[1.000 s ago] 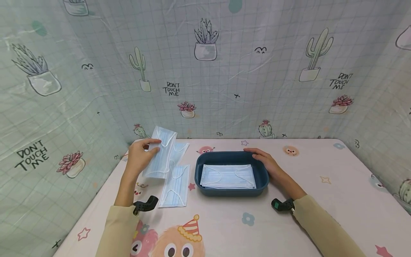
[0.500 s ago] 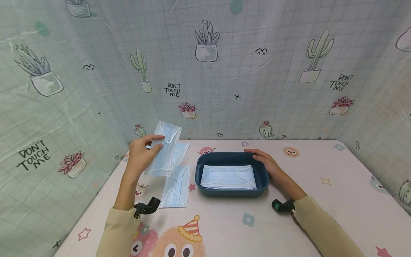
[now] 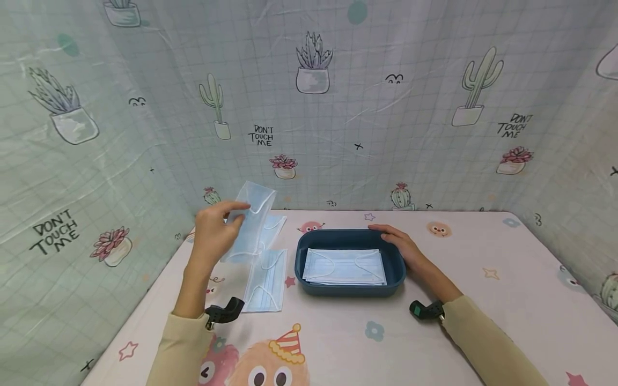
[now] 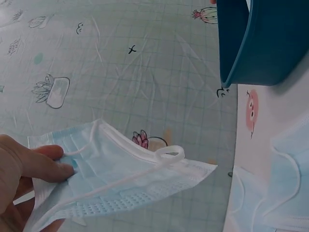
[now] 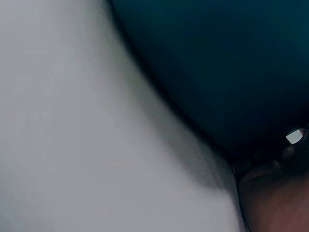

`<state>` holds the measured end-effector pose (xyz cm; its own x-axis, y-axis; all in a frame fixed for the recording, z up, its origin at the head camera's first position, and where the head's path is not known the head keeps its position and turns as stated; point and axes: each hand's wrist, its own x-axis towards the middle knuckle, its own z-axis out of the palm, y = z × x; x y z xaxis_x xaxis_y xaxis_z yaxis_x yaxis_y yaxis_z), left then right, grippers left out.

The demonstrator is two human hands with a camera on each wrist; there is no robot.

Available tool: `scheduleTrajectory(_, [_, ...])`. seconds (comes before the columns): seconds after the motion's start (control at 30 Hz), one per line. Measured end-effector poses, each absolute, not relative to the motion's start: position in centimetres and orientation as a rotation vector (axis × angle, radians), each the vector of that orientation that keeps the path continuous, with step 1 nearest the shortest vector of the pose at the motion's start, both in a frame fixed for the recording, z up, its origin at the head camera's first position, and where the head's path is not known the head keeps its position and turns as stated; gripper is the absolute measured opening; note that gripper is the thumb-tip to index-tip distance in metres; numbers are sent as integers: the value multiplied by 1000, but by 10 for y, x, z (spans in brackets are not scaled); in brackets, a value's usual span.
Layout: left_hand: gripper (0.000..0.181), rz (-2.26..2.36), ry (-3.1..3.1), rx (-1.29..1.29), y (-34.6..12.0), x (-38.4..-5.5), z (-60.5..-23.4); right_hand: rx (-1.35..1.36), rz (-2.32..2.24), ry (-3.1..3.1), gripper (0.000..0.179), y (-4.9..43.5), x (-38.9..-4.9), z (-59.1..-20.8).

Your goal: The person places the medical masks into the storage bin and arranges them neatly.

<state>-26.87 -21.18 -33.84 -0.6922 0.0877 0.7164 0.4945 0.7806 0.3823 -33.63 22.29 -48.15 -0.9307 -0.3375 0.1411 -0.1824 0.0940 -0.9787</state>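
Observation:
In the head view my left hand (image 3: pixel 214 231) pinches a light blue face mask (image 3: pixel 251 230) between thumb and fingers, lifted above the left side of the table. The left wrist view shows the held mask (image 4: pixel 111 174) with its white ear loop hanging slack. Below it more masks (image 3: pixel 264 284) lie on the table, partly overlapped by the raised one. A dark blue bin (image 3: pixel 347 290) stands to the right, with a stack of masks (image 3: pixel 344 265) lying flat inside. My right hand (image 3: pixel 404 247) holds the bin's far right corner, thumb over the rim; its other fingers are mostly hidden.
The table (image 3: pixel 333 343) has a pale cloth printed with cartoon figures. Behind and on both sides hangs a gridded curtain (image 3: pixel 357 107) with plant drawings, close to the table's back edge. Each wrist wears a small black camera (image 3: pixel 226 310).
My left hand has raised the mask slightly and shifted it a little right, and the mask tilts more. The right hand stays at the bin, which has not moved.

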Motion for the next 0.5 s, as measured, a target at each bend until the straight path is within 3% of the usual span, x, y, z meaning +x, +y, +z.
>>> scheduleTrajectory(0.5, [27, -1108, -2290, -409, -177, -268, -343, -544, -1963, 2236, 45, 225, -338, -484])
